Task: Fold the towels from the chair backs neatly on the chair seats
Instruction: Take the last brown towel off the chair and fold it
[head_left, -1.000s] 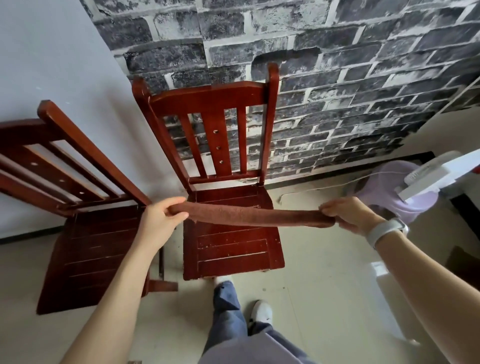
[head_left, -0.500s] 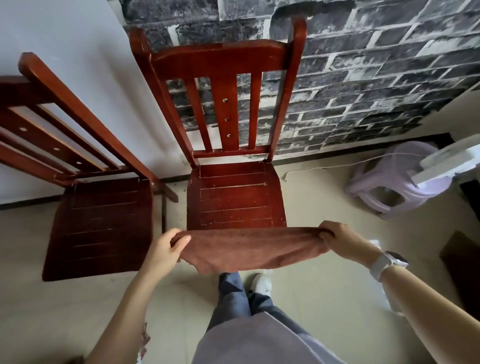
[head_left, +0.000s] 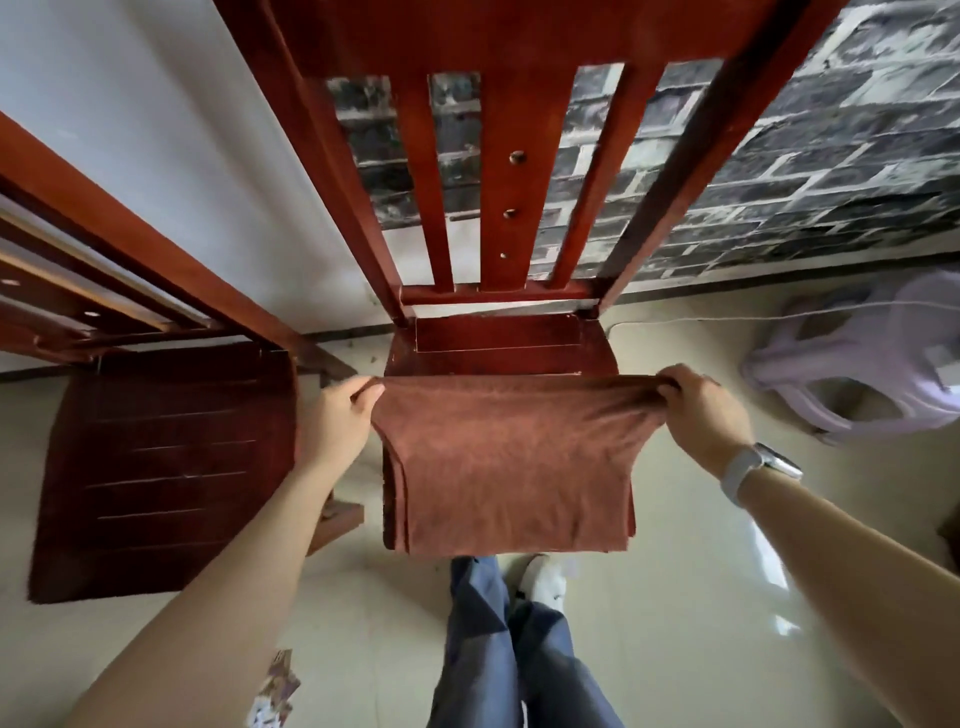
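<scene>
Head view: towel (head_left: 511, 462) is laid over the middle chair's seat (head_left: 498, 345) now, doubled up, front edge hanging past the seat lip; a second ago it was stretched in the air as a thin strip, so it's come down onto the seat; left hand (head_left: 340, 421) pinches the back-left corner, right hand (head_left: 704, 408) has fingers curled over the back-right corner; I'd guess another fold comes next; the left chair (head_left: 161, 467) has a bare seat.
</scene>
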